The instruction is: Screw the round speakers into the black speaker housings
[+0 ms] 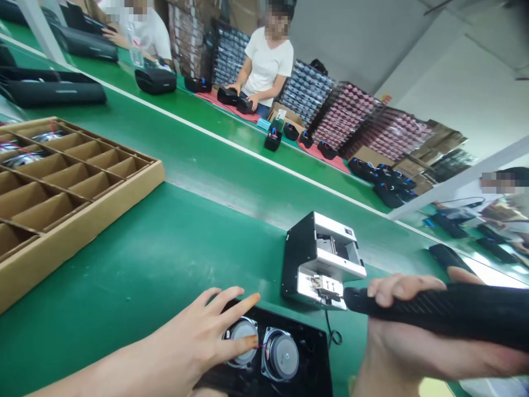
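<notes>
My left hand (198,342) lies open, fingers spread, on the near-left part of a black speaker panel (306,380) with two round grey speaker drivers (281,354); its fingertips touch the left driver (243,331). My right hand (409,336) is closed round a long black tool (446,314) that lies across the lower right, its tip pointing at a small black and silver machine (318,259) on the green table.
A cardboard tray with dividers (103,204) sits at the left, a few drivers in its far cells. Beyond a white line, black speaker housings (53,88) lie on the green belt (198,154). Other people work at the far side; stacked trays (343,116) stand behind.
</notes>
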A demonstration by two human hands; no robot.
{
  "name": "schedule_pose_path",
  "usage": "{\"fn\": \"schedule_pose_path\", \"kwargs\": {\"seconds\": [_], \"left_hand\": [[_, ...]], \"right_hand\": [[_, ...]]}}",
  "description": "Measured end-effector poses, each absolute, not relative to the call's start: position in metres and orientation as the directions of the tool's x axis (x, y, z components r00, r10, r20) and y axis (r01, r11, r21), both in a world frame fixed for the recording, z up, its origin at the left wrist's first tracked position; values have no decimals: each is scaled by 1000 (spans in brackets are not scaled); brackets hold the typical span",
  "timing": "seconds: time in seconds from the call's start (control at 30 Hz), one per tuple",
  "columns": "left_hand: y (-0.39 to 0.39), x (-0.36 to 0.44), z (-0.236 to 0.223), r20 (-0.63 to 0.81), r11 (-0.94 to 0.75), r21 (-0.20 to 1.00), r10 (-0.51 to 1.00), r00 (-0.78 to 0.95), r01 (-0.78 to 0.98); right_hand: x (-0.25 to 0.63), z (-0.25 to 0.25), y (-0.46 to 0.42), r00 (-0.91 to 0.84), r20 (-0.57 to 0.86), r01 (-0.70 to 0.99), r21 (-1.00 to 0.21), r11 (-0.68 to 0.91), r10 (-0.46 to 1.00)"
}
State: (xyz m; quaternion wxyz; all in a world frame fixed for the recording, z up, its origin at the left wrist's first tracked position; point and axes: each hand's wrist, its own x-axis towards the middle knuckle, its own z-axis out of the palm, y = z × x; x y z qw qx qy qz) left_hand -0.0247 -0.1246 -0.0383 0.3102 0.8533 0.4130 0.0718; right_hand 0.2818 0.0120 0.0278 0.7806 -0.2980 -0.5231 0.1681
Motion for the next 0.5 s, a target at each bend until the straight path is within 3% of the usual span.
{"fn": "schedule_pose_path", "kwargs": {"seconds": [0.17,0.5], "left_hand": [[-123,-25,-35,-159,-457,585,745,648,669],[-125,-29,-43,22,-554,570,748,663,606]], "right_hand": [[270,23,12,371,711,152,-681,716,597],[277,17,4,311,670,35,-717,696,674]]}}
